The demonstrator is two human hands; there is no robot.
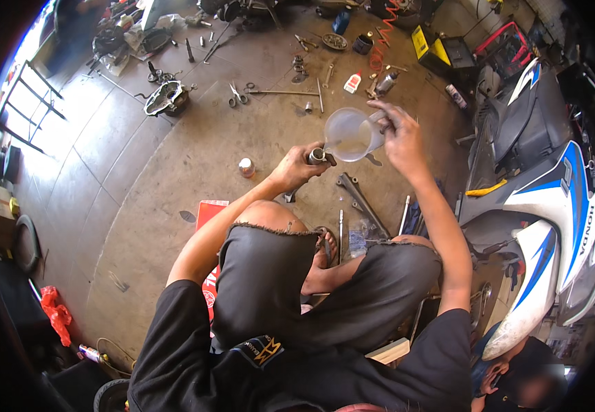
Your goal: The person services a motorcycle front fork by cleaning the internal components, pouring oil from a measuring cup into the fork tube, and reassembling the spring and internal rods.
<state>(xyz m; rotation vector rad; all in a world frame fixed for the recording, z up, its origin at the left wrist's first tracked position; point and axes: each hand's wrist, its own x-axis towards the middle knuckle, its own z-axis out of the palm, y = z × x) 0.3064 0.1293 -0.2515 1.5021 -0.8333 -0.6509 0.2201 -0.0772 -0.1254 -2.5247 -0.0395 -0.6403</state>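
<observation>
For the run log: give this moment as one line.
left hand grips metal tube upright | right hand tilts clear measuring cup over it | concrete floor

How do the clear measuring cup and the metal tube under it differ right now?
The measuring cup is wide, translucent plastic, tipped over by the right hand; the metal tube is narrow, opaque and shiny, held roughly upright in the left hand. The cup sits higher, its spout pointing down toward the tube's open top. Both are held off the concrete floor, one in each hand.
</observation>
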